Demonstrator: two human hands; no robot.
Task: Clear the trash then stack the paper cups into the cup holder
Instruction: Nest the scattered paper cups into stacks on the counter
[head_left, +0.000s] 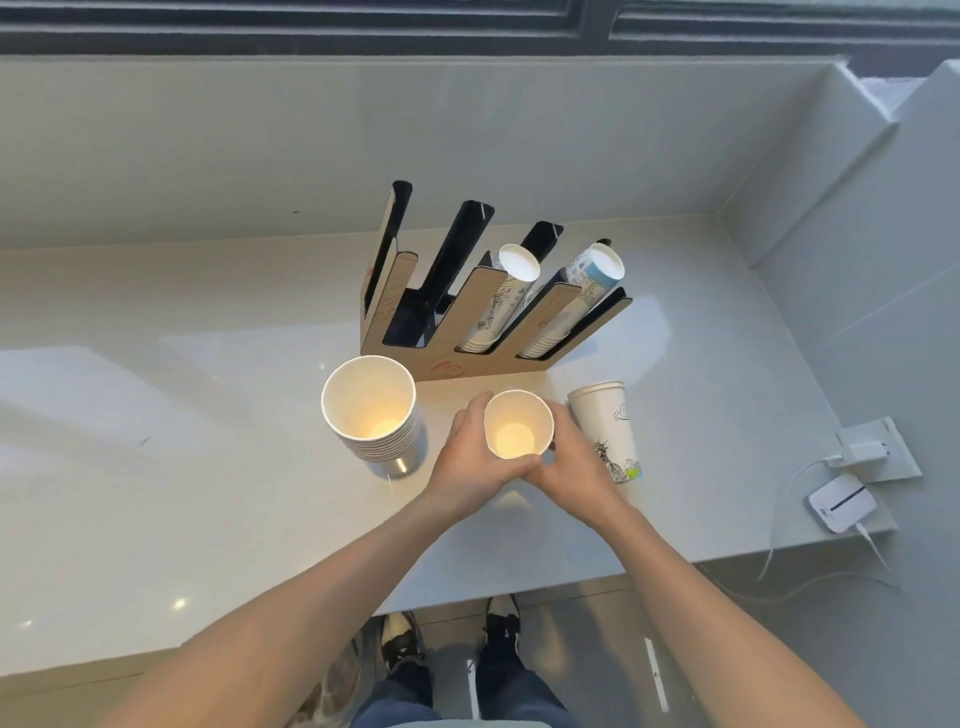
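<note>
Head view, glossy pale stone counter (156, 415), slotted cardboard cup holder (483, 332) at its middle, ribbed cup stack (371, 410) before its left end, left hand (470, 462) and right hand (576, 467), fingers wrapped around smooth paper cup (518, 423) just before it

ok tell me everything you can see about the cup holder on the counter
The cup holder looks like tan board, with dark slanted dividers that form three slots leaning back and to the right. Faint red markings show on its front. The left slot is empty; the middle slot holds a stack of printed cups, and the right slot holds another stack, open rims facing up. It stands on the pale counter near the back wall, just behind the large cup stack and the cup held by both hands.
</note>
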